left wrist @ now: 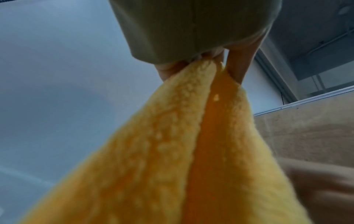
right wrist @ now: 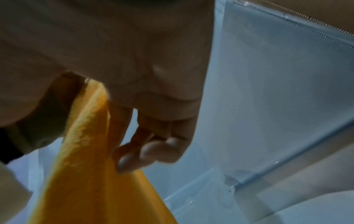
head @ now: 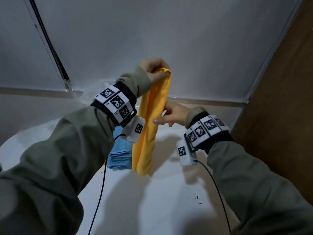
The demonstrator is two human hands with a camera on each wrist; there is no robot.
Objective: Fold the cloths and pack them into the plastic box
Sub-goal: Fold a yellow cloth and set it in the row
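Note:
A yellow cloth (head: 149,126) hangs as a long, narrow folded strip above the white table (head: 152,200). My left hand (head: 155,70) pinches its top end, raised high; the left wrist view shows the fingers (left wrist: 237,68) clamped on the yellow cloth (left wrist: 172,151). My right hand (head: 171,114) holds the strip about halfway down, thumb in front and fingers behind. Seen from the right wrist, the yellow cloth (right wrist: 86,166) passes between thumb and curled fingers (right wrist: 153,148). A folded blue cloth (head: 120,153) lies on the table behind the strip. A clear plastic box (right wrist: 201,189) shows faintly below the right hand.
A grey roller blind (head: 152,31) covers the wall behind the table. A brown wooden panel (head: 279,99) stands close on the right. Black cables (head: 100,192) hang from both wrist cameras over the table's front area.

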